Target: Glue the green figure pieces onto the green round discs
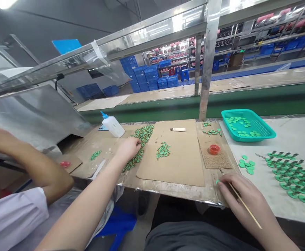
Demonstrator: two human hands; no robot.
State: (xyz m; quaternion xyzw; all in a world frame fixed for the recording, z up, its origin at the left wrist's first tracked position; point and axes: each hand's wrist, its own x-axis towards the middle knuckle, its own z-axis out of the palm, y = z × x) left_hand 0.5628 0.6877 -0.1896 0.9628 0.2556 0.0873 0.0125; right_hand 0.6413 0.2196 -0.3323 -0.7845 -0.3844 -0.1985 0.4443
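My left hand point(129, 149) reaches into a long pile of tiny green and orange pieces point(145, 134), its fingers closed at the pile; what they pinch, if anything, is too small to make out. My right hand point(243, 195) holds a thin wooden stick point(246, 208) near the table's front edge, with a small green disc point(217, 181) by its fingertips. Between the hands lies a cardboard sheet point(181, 167) bearing a smaller pile of pieces point(163, 150) and a white-handled tool point(179, 129). Beyond my right hand, a red cap point(214, 149) sits on a brown board point(217, 162).
A teal basket point(248, 137) holds green discs, with loose discs point(250, 167) and rows of green-based figures point(296, 177) nearby. A white glue bottle point(113, 126) stands behind my left hand. Another person's arm point(37, 164) is at the left. A metal post point(207, 62) rises behind the table.
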